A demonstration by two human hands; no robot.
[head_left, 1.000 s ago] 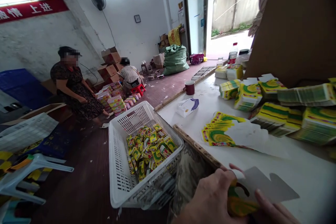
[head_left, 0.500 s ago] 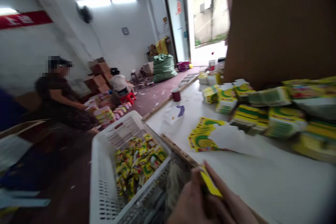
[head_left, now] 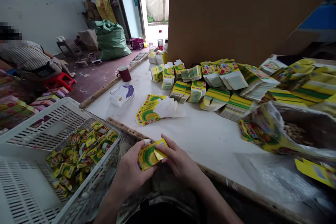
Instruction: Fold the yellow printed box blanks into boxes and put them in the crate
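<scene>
A small yellow and green cardboard box (head_left: 149, 156) is held between both hands in front of me, just off the table's near edge. My left hand (head_left: 131, 161) grips its left side, with a white covering on one fingertip. My right hand (head_left: 176, 155) closes on the right end, fingers at a flap. Beyond them, a fan of flat yellow cartons (head_left: 149, 113) lies on the white table (head_left: 207, 143). To the left, a white plastic basket (head_left: 18, 178) holds many small filled yellow boxes (head_left: 78, 150).
Stacks of folded cartons (head_left: 214, 98) line the table's back before a large cardboard sheet (head_left: 223, 14). An open bag of small tan pieces (head_left: 294, 133) stands at right. A tissue pack (head_left: 122, 94) and a mug (head_left: 124, 73) sit farther left. A person (head_left: 28, 56) sits on a red stool (head_left: 60, 80).
My view has swung right and down, bringing both hands and the right side of the table into sight. The yellow box stays in my hands, now with its broad face toward me.
</scene>
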